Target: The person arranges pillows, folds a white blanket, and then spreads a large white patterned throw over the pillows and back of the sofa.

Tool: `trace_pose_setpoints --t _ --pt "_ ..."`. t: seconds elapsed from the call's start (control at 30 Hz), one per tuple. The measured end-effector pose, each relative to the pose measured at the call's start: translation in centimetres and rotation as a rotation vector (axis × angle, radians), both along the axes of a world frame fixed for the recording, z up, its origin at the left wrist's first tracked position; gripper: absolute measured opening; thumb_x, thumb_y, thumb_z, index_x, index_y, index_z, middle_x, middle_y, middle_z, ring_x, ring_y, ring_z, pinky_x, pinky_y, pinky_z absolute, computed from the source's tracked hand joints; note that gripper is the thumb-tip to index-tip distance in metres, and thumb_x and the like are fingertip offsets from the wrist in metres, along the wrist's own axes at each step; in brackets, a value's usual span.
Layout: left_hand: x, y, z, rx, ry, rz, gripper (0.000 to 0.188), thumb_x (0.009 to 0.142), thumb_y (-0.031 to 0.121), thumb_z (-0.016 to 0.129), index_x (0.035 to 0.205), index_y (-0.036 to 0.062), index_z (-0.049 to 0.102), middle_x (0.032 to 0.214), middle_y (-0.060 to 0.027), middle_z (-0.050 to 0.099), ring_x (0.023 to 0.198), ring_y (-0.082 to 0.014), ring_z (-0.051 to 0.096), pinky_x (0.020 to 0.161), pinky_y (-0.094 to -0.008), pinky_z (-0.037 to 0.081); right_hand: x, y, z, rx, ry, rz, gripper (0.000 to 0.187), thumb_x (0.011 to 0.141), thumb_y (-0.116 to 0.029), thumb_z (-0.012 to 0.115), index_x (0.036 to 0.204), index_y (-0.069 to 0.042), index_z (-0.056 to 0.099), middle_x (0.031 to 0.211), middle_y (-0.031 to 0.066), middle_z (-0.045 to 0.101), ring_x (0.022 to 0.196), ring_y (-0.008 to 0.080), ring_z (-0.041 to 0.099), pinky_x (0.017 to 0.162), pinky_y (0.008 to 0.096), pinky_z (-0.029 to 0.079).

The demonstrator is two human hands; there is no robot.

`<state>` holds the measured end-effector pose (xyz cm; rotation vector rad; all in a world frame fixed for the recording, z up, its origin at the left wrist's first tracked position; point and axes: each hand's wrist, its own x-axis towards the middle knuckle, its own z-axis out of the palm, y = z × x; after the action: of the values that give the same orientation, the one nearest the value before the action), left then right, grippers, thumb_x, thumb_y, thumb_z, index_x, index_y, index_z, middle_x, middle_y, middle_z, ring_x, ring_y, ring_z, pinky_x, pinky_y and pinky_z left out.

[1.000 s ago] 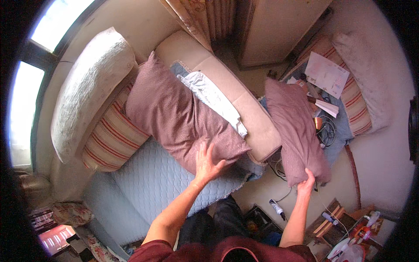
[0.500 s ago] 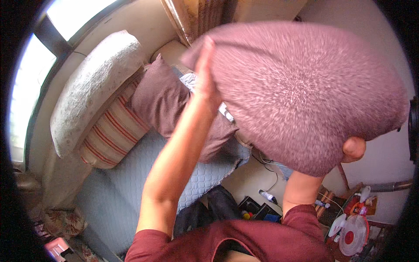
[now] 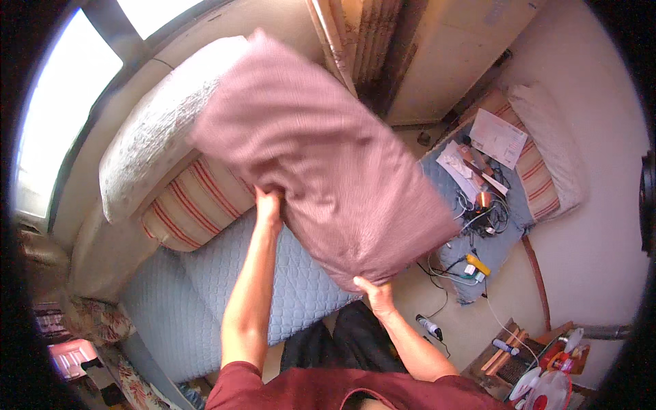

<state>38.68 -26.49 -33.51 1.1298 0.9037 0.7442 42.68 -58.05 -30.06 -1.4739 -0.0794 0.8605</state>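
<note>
Mauve pillow [image 3: 328,167]: matt cloth, fine-grained, softly creased
Blue bed cover [image 3: 181,307]: quilted cloth, matt, stitched in a raised grid
Striped cushion [image 3: 201,205]: woven-looking cloth, matt
Pale bolster [image 3: 147,140]: cloth-like, rough and mottled
Loose sheets [image 3: 499,138]: paper, flat and matt
Copper-coloured cylinder [image 3: 484,199]: shiny, metal-looking
Cables [image 3: 499,222]: smooth plastic sheathing
Yellow piece [image 3: 479,264]: smooth plastic by its look
Slats [image 3: 495,362]: bare wood, matt
Wall [image 3: 601,273]: smooth, matt paint-like finish
Shirt [image 3: 307,389]: matt maroon cloth

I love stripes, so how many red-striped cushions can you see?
2: the left striped cushion, partly hidden by the held mauve pillow, and the right striped cushion, beside the papers. More could be hidden.
</note>
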Motion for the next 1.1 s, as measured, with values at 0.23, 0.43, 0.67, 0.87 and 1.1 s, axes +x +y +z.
trace_pose_setpoints --t 0.23,0.43,0.67,0.87,1.1 --pt "-2.4 -3.2 -9.2 -0.385 0.186 -0.065 0.087 0.080 0.022 0.064 0.143 0.0091 0.005 0.139 -0.0148 0.032 0.121 -0.0244 0.039 0.096 -0.0358 0.035 7.3 -3.6 -9.4 -0.312 -0.326 0.185 0.061 0.070 -0.014 0.071 0.122 0.000 0.041 0.105 0.0116 0.056 0.077 0.0175 0.055 0.071 0.0323 0.047" --pt "-0.9 -5.0 -10.2 0.239 0.441 0.032 0.099 0.072 0.031 0.073 0.141 0.0006 0.008 0.146 -0.0213 0.013 0.135 -0.0305 0.014 0.109 -0.0388 0.016 20.2 -2.3 -12.5 -0.490 -0.462 0.202 0.084 0.065 -0.026 0.076 0.131 0.001 0.033 0.132 0.0203 0.038 0.123 0.0310 0.036 0.103 0.0391 0.029" --pt "3.8 -2.2 -6.5 0.678 0.765 0.037 0.096 0.070 0.037 0.073 0.143 0.0147 0.014 0.145 -0.0259 0.007 0.135 -0.0384 0.012 0.108 -0.0451 0.017 21.3 2.8 -14.6 -0.258 0.092 0.574 0.066 0.070 -0.020 0.072 0.126 0.000 0.045 0.123 0.0106 0.052 0.112 0.0205 0.049 0.097 0.0332 0.035" --pt "6.7 -2.0 -5.6 0.852 0.894 -0.122 0.099 0.064 0.040 0.075 0.141 0.0105 0.020 0.141 -0.0309 0.015 0.132 -0.0412 0.018 0.107 -0.0452 0.019 19.3 0.4 -6.1 -0.040 -0.013 0.470 0.066 0.068 -0.017 0.074 0.122 0.007 0.045 0.117 0.0130 0.055 0.108 0.0204 0.050 0.096 0.0318 0.037" --pt "13.2 -3.1 -5.8 0.888 0.943 -0.613 0.092 0.067 0.051 0.068 0.141 0.0188 0.023 0.142 -0.0270 0.017 0.134 -0.0382 0.016 0.106 -0.0491 0.019 23.6 -3.7 -11.4 -0.825 -0.458 0.321 0.043 0.073 -0.016 0.066 0.110 -0.001 0.053 0.104 0.0142 0.058 0.098 0.0250 0.054 0.086 0.0354 0.041"
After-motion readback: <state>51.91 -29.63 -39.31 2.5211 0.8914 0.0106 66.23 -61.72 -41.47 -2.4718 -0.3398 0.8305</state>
